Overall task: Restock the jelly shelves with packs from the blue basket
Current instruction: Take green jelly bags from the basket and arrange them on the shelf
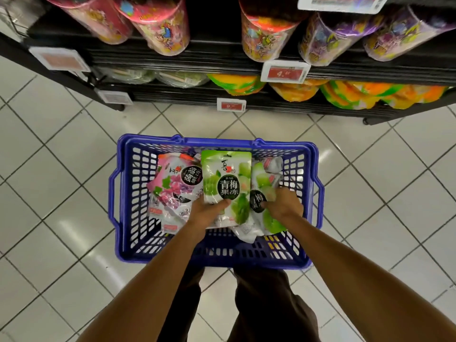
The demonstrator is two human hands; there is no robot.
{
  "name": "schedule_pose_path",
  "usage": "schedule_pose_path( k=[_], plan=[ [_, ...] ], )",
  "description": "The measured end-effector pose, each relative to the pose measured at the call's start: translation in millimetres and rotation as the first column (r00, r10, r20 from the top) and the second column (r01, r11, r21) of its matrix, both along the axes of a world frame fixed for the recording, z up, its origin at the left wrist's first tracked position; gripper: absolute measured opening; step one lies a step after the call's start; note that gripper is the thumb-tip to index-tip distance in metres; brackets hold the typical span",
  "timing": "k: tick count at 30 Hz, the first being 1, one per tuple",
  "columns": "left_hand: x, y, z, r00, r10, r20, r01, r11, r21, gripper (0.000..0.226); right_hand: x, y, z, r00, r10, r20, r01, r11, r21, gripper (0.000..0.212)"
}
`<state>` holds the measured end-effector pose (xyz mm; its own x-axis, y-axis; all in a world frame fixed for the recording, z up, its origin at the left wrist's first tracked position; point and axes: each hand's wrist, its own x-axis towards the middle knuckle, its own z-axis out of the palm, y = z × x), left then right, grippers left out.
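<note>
Stooping over the blue basket [214, 261], the person had the left hand [208, 213] clamped on a green plum jelly pack [225, 183], the right hand [283, 204] gripping a second green pack [261, 193] inside it. Slick pouches, loosely pinched, might slip.

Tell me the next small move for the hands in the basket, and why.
Probably lift the right hand, with the second green pack it grips, out of the blue basket. The left hand holds the upright green pack above the rest, so both could then go to the shelves.
</note>
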<state>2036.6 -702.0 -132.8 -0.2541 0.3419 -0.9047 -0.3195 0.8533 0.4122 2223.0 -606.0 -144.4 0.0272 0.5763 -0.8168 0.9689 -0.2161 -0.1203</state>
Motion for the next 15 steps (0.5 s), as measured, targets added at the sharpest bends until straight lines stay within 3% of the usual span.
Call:
schedule_pose_path(
  k=[3, 5, 8, 11, 13, 15],
  plan=[
    [-16.7, -11.5, 32.8, 1.000, 0.029, -0.011, -0.029, 1.000, -0.012, 0.020, 1.2, -6.8, 30.2, 0.992, -0.089, -0.092, 0.093, 0.995, 0.042, 0.032],
    [-30.0, -19.6, 64.3, 0.998, 0.060, -0.009, -0.060, 0.998, -0.002, 0.021, 4.3, -12.9, 60.8, 0.925, -0.266, -0.271, 0.282, 0.959, 0.024, 0.027],
    [-50.3, -25.8, 127.2, 0.995, 0.089, 0.047, -0.091, 0.995, 0.051, 0.028, 4.4, -19.9, 124.2, 0.579, -0.619, -0.531, 0.636, 0.750, -0.180, 0.007],
    [-67.7, -20.4, 209.1, 0.993, 0.077, 0.090, -0.086, 0.992, 0.094, 0.038, -5.4, -20.1, 203.7, 0.262, -0.737, -0.623, 0.701, 0.589, -0.402, 0.012],
    [-76.8, -12.9, 268.8, 0.986, 0.064, 0.152, -0.085, 0.987, 0.134, 0.037, -14.8, -14.4, 262.4, 0.143, -0.769, -0.624, 0.681, 0.534, -0.502, 0.013],
    [-84.9, -1.5, 331.9, 0.976, 0.022, 0.218, -0.065, 0.980, 0.189, 0.049, -23.8, -5.1, 322.7, 0.112, -0.757, -0.643, 0.671, 0.535, -0.513, 0.012]
  ],
)
